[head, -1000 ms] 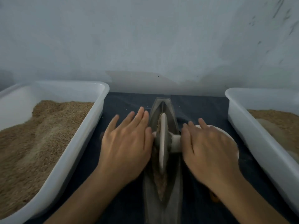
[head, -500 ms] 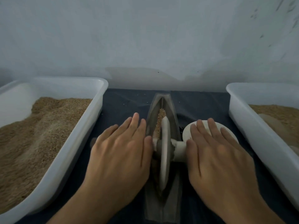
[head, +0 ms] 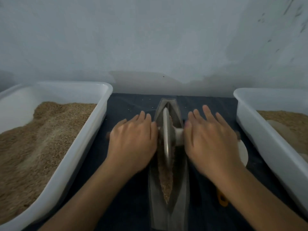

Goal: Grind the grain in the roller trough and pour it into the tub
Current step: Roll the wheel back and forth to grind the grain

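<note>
Rolled up-frame since the earlier view, the wheel (head: 166,137) is pressed along the trough (head: 169,164) at centre by both hands (head: 133,140), fingers flat on its axle; grain (head: 165,184) is being ground, tub (head: 266,147) pouring remains

No readable txt, labels, brands or nos. anywhere: tubs, trough, wall all unmarked.

A dim, flat, bluish light is seen throughout, without glare or hard shadows, while motion blur is shown on the left hand (head: 133,144) and right hand (head: 210,142), soft grain is noted overall, and wide-angle bending is seen at 3 and 9 o'clock.
</note>
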Motion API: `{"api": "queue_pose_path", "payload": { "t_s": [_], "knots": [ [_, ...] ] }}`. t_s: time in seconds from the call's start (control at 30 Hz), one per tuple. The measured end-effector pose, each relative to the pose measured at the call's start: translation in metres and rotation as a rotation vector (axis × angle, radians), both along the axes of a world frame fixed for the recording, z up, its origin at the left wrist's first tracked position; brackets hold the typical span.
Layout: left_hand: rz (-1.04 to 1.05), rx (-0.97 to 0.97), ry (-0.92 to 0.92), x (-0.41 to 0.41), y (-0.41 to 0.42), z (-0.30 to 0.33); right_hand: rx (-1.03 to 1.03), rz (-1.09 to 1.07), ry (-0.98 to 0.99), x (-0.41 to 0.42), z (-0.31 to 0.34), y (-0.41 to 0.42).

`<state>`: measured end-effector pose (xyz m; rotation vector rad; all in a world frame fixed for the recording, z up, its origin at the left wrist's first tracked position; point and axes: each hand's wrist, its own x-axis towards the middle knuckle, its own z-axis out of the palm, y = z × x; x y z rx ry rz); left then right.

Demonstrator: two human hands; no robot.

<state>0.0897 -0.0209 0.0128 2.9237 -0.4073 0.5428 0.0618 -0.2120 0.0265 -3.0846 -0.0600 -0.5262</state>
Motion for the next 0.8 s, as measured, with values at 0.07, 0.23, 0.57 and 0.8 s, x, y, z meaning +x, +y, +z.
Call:
{"api": "queue_pose_path", "payload": {
  "t_s": [0.07,0.23,0.57,0.8],
  "knots": [
    [-0.046,-0.102,-0.101,-0.037,0.008,-0.004,0.021,0.060,-0.080,-0.037,-0.011,-0.004],
    [-0.023,-0.125,0.007,-0.025,0.009,-0.003,-0.024,0.062,-0.060,-0.021,-0.004,0.001],
    [0.045,0.116,0.006,0.037,-0.006,0.001,0.008,-0.122,0.128,0.028,0.014,0.010],
    [-0.092,-0.141,-0.180,-0.053,0.019,-0.014,0.029,0.047,-0.119,-0.051,-0.010,0.007]
  ]
}}
